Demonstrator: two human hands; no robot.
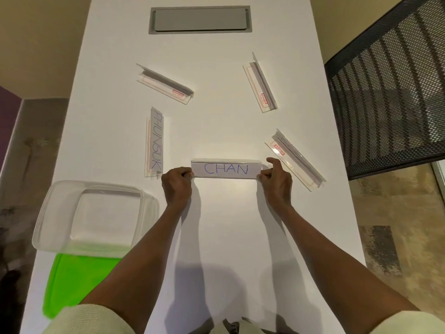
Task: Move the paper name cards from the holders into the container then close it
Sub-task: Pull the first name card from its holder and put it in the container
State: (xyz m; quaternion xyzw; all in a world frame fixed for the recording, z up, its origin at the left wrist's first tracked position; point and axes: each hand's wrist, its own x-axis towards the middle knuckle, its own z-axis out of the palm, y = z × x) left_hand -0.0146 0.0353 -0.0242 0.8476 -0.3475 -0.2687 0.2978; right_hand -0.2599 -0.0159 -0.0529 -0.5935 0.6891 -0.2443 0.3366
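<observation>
A clear holder with a white card reading CHAN (pixel 226 169) stands on the white table (pixel 216 225) in front of me. My left hand (pixel 177 183) pinches its left end and my right hand (pixel 275 180) pinches its right end. To the left stands another holder with a card reading PHUNSUK (pixel 156 141). Three more clear holders lie further off: one at the back left (pixel 166 84), one at the back right (pixel 260 84), one beside my right hand (pixel 296 159); I see no written card in them. The clear container (pixel 60 213) stands open at the left, its green lid (pixel 72 280) in front of it.
A grey cable hatch (pixel 199 20) is set into the table at the far end. A black mesh chair back (pixel 390 88) stands off the table's right edge. The table's left edge runs just beside the container.
</observation>
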